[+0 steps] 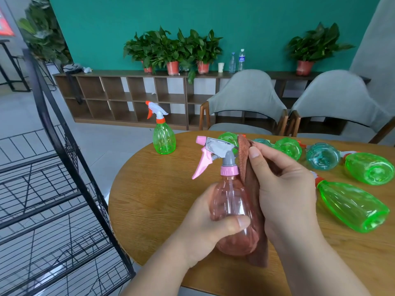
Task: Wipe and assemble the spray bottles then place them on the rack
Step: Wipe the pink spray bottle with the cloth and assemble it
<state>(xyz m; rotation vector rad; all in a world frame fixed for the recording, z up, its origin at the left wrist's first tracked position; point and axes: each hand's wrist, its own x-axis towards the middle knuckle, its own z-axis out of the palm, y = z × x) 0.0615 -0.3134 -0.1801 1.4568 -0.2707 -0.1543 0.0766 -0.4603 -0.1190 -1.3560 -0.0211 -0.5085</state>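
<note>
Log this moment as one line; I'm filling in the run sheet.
step: wipe | left hand: grips pink bottle | right hand: holds brown cloth against it | upright green bottle: on table

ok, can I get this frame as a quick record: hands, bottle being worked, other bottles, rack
left hand: grips pink spray bottle round its body
right hand: holds cloth, brown, against the bottle's right side
pink spray bottle: sprayer head fitted, nozzle pointing left
upright green bottle: stands near table far-left edge, sprayer fitted
lying bottles: green and teal, on their sides, right part of table
rack: black wire shelves, left of table
</note>
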